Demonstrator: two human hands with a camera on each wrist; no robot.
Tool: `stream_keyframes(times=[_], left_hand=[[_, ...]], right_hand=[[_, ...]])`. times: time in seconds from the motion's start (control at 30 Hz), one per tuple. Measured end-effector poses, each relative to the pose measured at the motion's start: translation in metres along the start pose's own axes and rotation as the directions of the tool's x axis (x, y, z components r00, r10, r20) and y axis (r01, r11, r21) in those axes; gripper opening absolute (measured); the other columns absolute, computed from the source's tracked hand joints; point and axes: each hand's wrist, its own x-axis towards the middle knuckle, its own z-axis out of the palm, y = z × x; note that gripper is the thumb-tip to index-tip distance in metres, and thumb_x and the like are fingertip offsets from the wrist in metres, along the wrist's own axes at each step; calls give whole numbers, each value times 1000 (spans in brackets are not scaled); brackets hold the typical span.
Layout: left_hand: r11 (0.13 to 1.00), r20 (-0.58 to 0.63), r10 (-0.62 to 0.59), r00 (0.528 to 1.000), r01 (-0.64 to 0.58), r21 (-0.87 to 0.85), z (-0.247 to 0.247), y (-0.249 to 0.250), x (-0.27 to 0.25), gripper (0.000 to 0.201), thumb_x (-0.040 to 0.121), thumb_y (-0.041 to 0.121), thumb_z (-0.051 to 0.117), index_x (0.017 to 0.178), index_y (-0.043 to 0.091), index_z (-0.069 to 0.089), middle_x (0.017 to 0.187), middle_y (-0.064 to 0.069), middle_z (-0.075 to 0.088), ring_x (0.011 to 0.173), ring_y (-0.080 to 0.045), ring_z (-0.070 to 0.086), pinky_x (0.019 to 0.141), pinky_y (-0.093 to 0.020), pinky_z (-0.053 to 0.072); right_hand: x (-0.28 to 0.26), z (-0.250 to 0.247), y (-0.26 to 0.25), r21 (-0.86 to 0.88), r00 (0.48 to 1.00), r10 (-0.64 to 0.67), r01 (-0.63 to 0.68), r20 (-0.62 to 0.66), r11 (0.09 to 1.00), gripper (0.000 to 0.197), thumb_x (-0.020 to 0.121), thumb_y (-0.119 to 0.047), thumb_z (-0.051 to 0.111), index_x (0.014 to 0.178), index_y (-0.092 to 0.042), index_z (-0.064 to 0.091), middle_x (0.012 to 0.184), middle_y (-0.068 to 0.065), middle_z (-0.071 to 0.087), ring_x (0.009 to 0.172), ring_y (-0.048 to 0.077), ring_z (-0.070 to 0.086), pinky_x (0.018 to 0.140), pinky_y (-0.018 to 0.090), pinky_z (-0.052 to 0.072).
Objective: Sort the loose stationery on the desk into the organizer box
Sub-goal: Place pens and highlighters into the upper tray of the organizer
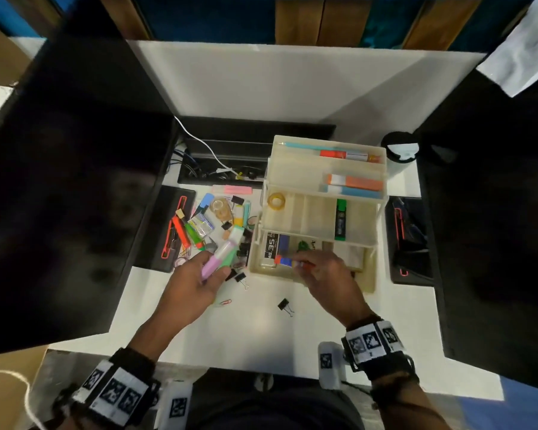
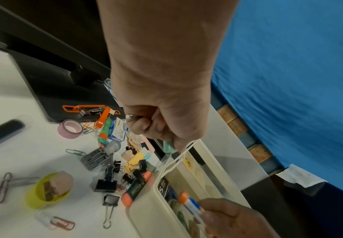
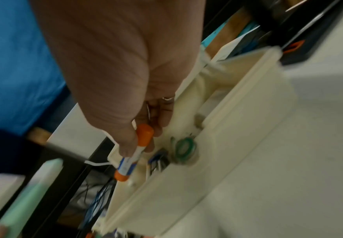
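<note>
The cream tiered organizer box [image 1: 274, 273] stands open right of centre on the white desk. My left hand [image 1: 213, 268] grips a pink highlighter [image 1: 219, 257] and a green highlighter [image 1: 232, 254] together, just left of the box. My right hand [image 1: 305, 265] pinches an orange-capped stick with a blue and white label [image 1: 284, 261] over the bottom tray; the right wrist view shows the stick [image 3: 135, 154] near a green tape roll [image 3: 183, 145]. Loose stationery [image 1: 218, 218] is piled left of the box. The left wrist view hides what my left hand [image 2: 156, 127] holds.
Black monitor feet sit at left [image 1: 171, 231] and right [image 1: 410, 240] of the work area. A cable tray [image 1: 224, 169] runs behind the pile. A binder clip [image 1: 284, 305] and a paper clip [image 1: 225, 302] lie near the front. A yellow sharpener [image 2: 46, 191] sits among clips.
</note>
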Motion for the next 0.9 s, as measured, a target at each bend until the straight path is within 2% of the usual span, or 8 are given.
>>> stream_keyframes(times=[0.1, 0.23, 0.37, 0.47, 0.6, 0.7, 0.77, 0.9], left_hand=[[1000, -12, -2, 1000, 2, 2, -5, -1, -2, 23, 93, 50, 70, 102, 30, 62, 75, 4, 58, 70, -22, 63, 60, -45, 58], [1000, -29, -11, 1000, 10, -17, -10, -4, -5, 24, 94, 47, 69, 107, 28, 62, 80, 3, 58, 72, -18, 61, 58, -27, 48], [997, -35, -19, 999, 16, -72, -15, -4, -10, 18, 95, 43, 70, 101, 28, 62, 75, 3, 56, 63, -12, 53, 54, -22, 42], [990, -25, -31, 999, 28, -142, -20, -1, -12, 15, 95, 36, 72, 99, 25, 64, 72, -2, 55, 55, -8, 51, 49, -17, 42], [981, -8, -32, 999, 30, -189, -27, 0, -13, 12, 96, 30, 72, 102, 20, 68, 76, -15, 59, 53, -5, 55, 49, -13, 43], [971, 10, -29, 1000, 31, -238, -29, -1, -9, 11, 96, 34, 72, 103, 26, 72, 84, -17, 67, 60, -7, 61, 54, -20, 50], [959, 51, -18, 999, 31, -280, -26, 1, -4, 15, 94, 39, 73, 99, 25, 73, 82, -18, 66, 64, -15, 60, 58, -35, 53], [945, 132, 55, 990, -9, -326, -15, 21, 10, 19, 95, 35, 74, 91, 17, 73, 69, -11, 58, 61, -16, 50, 57, -33, 42]], right_hand=[[28, 38, -4, -136, 986, 22, 0, 166, 991, 12, 99, -30, 60, 102, -28, 72, 99, -6, 72, 89, 9, 64, 83, 29, 54], [47, 68, -10, -262, 957, 79, -2, 280, 965, 21, 94, -12, 54, 78, -22, 64, 80, 1, 65, 74, 20, 61, 66, 34, 50], [50, 73, -8, -352, 957, 118, -18, 265, 936, 27, 99, -20, 50, 84, -13, 73, 86, 9, 72, 79, 27, 67, 72, 40, 57], [40, 72, -3, -372, 984, 48, 20, 173, 928, 29, 98, -24, 47, 80, -16, 68, 85, 4, 68, 81, 24, 64, 78, 40, 54], [16, 63, 3, -279, 998, 31, -16, 48, 960, 20, 102, -19, 54, 88, -18, 69, 89, -1, 67, 87, 17, 60, 76, 32, 51], [-1, 57, 1, -201, 998, -3, -8, -57, 980, 15, 102, -18, 58, 99, -19, 73, 94, -6, 70, 90, 12, 63, 82, 29, 53], [-6, 51, -11, -68, 996, 14, -20, -86, 997, 13, 102, -17, 62, 102, -21, 74, 98, -10, 72, 91, 6, 66, 82, 26, 55], [1, 28, -56, 343, 985, 163, -137, -49, 929, 19, 101, -26, 66, 118, -21, 71, 102, -9, 76, 94, 9, 72, 82, 28, 58]])
